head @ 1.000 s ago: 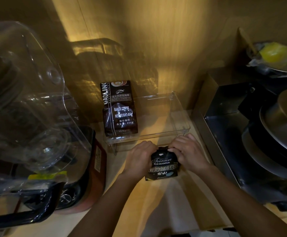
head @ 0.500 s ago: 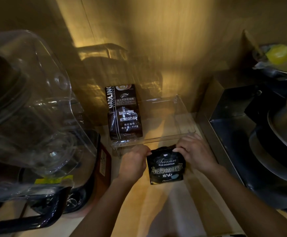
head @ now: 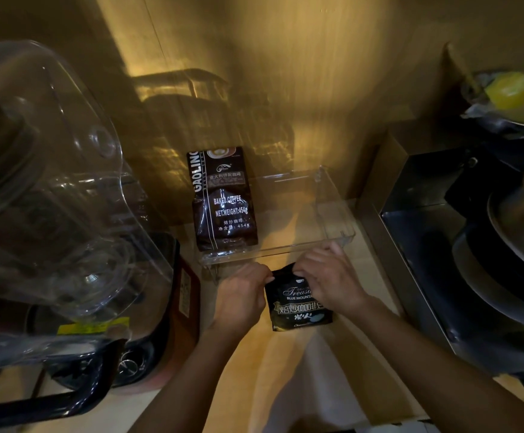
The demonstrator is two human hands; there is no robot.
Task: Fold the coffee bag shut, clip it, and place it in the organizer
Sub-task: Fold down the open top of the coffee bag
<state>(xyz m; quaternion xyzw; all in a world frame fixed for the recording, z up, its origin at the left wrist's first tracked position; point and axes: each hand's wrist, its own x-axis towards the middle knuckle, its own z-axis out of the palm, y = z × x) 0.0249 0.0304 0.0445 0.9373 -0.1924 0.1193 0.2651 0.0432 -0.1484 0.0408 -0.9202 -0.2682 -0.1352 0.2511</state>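
A small black coffee bag (head: 298, 310) with gold lettering lies on the wooden counter, just in front of a clear plastic organizer (head: 332, 214). My left hand (head: 242, 295) pinches the bag's top left corner. My right hand (head: 326, 276) covers the top right part and grips the top edge. The bag's top is hidden under my fingers, so I cannot tell how it is folded. No clip is in sight. A larger dark brown coffee bag (head: 223, 201) stands upright in the left part of the organizer.
A big clear blender jug (head: 45, 182) on a dark base fills the left side. A steel tray with stacked pots and lids (head: 504, 245) stands at the right. A wooden wall rises behind the organizer. A yellow item in plastic (head: 514, 92) sits at the far right.
Both hands have stayed on the small bag's top edge. The right hand has slid further over the bag's front, covering part of the lettering. The view has shifted slightly.
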